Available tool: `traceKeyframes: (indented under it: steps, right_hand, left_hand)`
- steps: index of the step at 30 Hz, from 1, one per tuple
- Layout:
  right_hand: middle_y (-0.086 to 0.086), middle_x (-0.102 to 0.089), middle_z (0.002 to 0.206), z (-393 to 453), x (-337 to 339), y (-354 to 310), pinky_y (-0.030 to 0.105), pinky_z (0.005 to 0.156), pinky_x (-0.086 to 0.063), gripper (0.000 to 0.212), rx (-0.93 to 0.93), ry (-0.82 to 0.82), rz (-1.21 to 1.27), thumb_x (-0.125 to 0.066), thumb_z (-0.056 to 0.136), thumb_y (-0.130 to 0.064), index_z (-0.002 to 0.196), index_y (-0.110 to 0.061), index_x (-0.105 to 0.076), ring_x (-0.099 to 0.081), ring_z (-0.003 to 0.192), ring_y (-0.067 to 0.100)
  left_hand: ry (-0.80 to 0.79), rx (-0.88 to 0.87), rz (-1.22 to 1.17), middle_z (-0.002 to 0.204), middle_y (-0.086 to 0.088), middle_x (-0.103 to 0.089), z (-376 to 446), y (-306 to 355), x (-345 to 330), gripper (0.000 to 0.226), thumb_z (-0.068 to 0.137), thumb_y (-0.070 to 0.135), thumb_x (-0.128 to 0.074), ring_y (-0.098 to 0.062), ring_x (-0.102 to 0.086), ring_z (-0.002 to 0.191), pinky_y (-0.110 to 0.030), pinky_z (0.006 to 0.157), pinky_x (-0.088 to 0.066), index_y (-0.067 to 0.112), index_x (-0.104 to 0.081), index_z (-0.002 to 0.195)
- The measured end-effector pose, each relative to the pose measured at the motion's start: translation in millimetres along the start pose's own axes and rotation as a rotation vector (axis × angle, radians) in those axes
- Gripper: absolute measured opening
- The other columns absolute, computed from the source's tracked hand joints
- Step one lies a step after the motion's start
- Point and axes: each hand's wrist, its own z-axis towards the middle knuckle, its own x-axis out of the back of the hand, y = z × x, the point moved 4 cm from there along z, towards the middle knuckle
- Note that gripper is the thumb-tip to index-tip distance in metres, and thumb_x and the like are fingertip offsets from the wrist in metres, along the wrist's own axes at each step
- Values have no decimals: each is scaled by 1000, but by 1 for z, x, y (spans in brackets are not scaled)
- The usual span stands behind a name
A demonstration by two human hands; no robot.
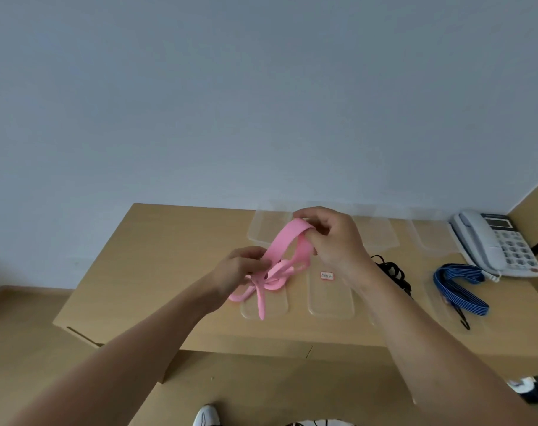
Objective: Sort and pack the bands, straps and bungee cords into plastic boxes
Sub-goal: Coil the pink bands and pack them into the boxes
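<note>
You have the pink band (287, 241) pinched in both hands above the table (169, 241), left hand (240, 267) at its tangled tails, right hand (332, 238) at the loop; it looks light, soft and floppy, so gather it by the folds

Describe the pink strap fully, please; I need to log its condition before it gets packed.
The pink strap is a flat, flexible band, rubbery or woven by its look, with a few small holes near one end. It is held above the wooden desk, looped and partly tangled. The right hand pinches its upper loop; the left hand grips the lower crossed part. Loose ends hang down over a clear plastic lid. No damage shows.
</note>
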Motion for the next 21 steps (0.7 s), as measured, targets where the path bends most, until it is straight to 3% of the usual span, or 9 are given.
traceKeyframes:
  steps: [2, 6, 10, 13, 16, 19, 21]
  right_hand:
    - [-9, -75, 91, 1, -3, 1, 32, 72, -59, 43, 20, 9, -64, -63, 89, -1, 92, -43, -71, -71, 80, 14]
    - [-16, -70, 77, 2, -22, 2, 33, 67, -59, 37, 2, 17, -106, -66, 86, -5, 91, -42, -72, -68, 64, 9]
    - [-15, -68, 86, 1, -42, -5, 36, 70, -61, 31, 16, -31, -178, -62, 91, -8, 105, -33, -72, -69, 75, 9]
    - [-17, -68, 82, 2, -51, -12, 42, 69, -62, 32, 18, -46, -163, -59, 87, -1, 100, -26, -74, -69, 74, 14]
    - [-13, -69, 83, 7, -59, -19, 43, 67, -62, 27, 24, -56, -166, -57, 86, -2, 92, -23, -73, -71, 74, 19]
    - [-5, -70, 93, 11, -66, -23, 38, 61, -63, 38, 49, -61, -156, -52, 86, 7, 94, -23, -73, -72, 71, 17]
    - [-7, -71, 96, 14, -70, -24, 31, 60, -62, 47, 58, -60, -137, -50, 86, 10, 95, -29, -75, -72, 71, 13]
  left_hand:
    - [3, -15, -46, 96, 0, -69, 0, 2, 6, 30, 83, 25, -59, -14, -63, 88, -34, 85, -45, 20, -75, 108]
    - [-5, -61, -98, 84, 7, -64, 4, 4, 18, 24, 87, 26, -62, -12, -62, 80, -35, 84, -50, 24, -75, 107]
    - [-23, -94, -111, 85, 3, -55, 9, 8, 30, 24, 90, 25, -64, -14, -56, 80, -33, 82, -52, 23, -74, 112]
    - [-80, -103, -65, 86, 1, -60, 10, 9, 35, 21, 95, 20, -61, -12, -57, 78, -25, 75, -50, 22, -75, 111]
    - [-131, -80, -40, 98, -14, -70, 11, 3, 38, 19, 99, 17, -58, -22, -66, 90, -40, 91, -55, 9, -72, 109]
    - [-167, -56, -22, 119, -31, -63, 14, -2, 41, 30, 96, 22, -60, -33, -64, 102, -56, 107, -45, 1, -65, 118]
    - [-175, -26, -4, 118, -31, -63, 16, -5, 45, 40, 91, 29, -64, -29, -62, 100, -53, 107, -44, 0, -63, 120]
